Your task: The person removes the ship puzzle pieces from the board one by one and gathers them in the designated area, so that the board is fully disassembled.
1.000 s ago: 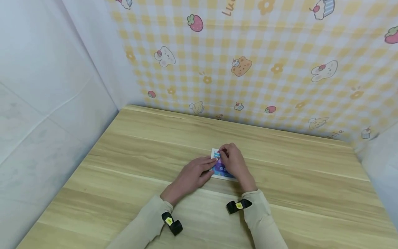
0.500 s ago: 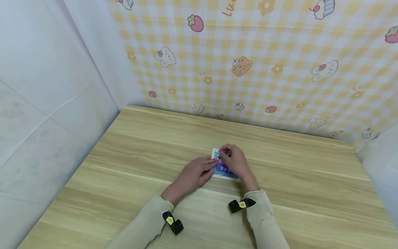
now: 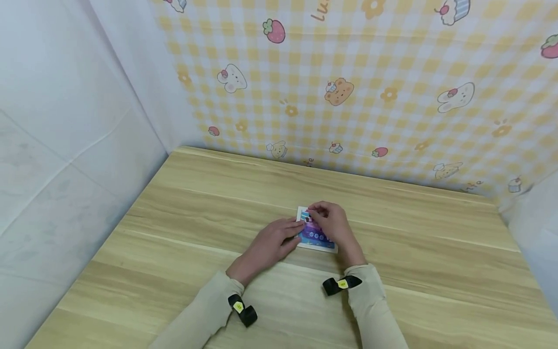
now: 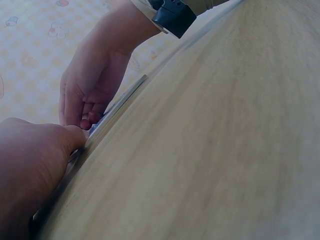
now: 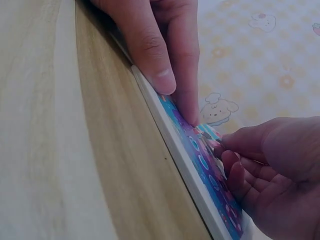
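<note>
A small flat picture board [image 3: 317, 237], white-bordered with a blue and purple print like a picture puzzle, lies on the wooden table. My left hand [image 3: 275, 241] rests at its left side, fingers fairly straight, with fingertips on the print. In the right wrist view, the left thumb [image 5: 164, 82] presses on the board close to its white rim [image 5: 172, 140]. My right hand [image 3: 334, 224] is over the board's upper right part, fingers curled. Its thumb and forefinger pinch a small flat piece [image 5: 217, 145] at the print, mostly hidden by the fingers.
The wood-grain table [image 3: 209, 203] spreads around both hands. Behind it hangs a yellow checked cloth [image 3: 305, 97] with cartoon prints. A white covering [image 3: 78, 145] stands along the left side. Black cameras are strapped to the left wrist [image 3: 242, 310] and the right wrist [image 3: 342, 285].
My right hand has shifted slightly to the right, uncovering more of the board's lower right part. The left hand stays in place on the board.
</note>
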Motion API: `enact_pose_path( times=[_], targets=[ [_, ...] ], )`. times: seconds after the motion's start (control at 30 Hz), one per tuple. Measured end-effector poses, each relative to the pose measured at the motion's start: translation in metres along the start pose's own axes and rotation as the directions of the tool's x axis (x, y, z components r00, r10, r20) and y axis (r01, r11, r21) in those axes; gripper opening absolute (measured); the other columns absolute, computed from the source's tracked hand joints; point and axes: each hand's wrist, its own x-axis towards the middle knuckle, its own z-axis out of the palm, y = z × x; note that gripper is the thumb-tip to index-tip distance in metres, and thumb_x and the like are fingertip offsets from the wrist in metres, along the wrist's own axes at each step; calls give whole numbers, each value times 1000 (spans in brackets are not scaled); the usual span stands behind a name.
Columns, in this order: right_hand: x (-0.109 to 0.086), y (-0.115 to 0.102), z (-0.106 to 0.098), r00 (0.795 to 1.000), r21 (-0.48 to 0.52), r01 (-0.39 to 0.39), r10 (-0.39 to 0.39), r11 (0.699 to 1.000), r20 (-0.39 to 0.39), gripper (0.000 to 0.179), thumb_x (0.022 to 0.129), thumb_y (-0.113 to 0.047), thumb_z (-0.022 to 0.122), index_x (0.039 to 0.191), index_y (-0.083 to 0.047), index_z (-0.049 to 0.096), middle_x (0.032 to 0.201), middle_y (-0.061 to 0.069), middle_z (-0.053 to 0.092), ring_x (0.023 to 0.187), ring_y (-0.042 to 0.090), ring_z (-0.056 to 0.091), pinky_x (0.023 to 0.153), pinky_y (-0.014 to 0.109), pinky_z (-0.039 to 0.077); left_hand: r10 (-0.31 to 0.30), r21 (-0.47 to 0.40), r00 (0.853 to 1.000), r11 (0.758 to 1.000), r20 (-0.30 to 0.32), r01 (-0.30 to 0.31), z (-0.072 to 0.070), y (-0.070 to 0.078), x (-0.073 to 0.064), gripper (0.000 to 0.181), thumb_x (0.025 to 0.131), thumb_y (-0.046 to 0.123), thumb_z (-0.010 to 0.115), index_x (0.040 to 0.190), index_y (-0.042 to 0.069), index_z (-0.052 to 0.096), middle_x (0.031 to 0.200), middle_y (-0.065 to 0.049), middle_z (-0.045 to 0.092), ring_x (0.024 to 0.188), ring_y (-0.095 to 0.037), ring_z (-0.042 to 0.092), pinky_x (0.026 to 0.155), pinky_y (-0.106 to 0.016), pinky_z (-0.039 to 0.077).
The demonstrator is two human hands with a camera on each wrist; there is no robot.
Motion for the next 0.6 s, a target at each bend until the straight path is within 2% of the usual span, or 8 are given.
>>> enact_pose_path(
  times=[0.23, 0.33, 0.47, 0.6],
  targets=[
    [-1, 0, 1, 1000, 35, -5, 5, 999, -19, 17, 100, -12, 70, 110, -2, 79, 98, 11, 75, 79, 18, 61, 68, 23, 50, -15, 7, 1000, 1000, 16, 15, 0, 0, -1, 42, 107, 28, 59, 145, 9, 59, 149, -3, 57, 145, -23, 46, 122, -41, 35],
    [-3, -2, -3, 999, 60, -6, 9, 998, -39, 18, 100, -14, 70, 111, -2, 79, 101, 12, 76, 80, 18, 62, 67, 22, 50, -2, 8, 1000, 1000, 8, 2, 0, 0, -2, 42, 107, 28, 59, 144, 8, 60, 149, -4, 58, 144, -24, 47, 122, -42, 36],
    [-8, -6, -17, 996, 90, -13, 20, 996, -84, 20, 101, -17, 70, 113, -4, 80, 106, 12, 76, 86, 20, 62, 69, 22, 51, -6, -2, 1000, 1000, 9, 6, 0, 0, -2, 42, 107, 28, 59, 144, 8, 60, 149, -4, 58, 145, -23, 46, 122, -41, 35],
    [-14, -5, -39, 991, 79, -7, 17, 997, -133, 24, 102, -22, 70, 115, -5, 79, 111, 12, 76, 91, 20, 63, 73, 21, 53, -28, -17, 999, 999, 17, 29, 0, 1, -3, 43, 107, 30, 59, 144, 9, 59, 150, -3, 57, 146, -22, 45, 122, -40, 35]
  ],
)
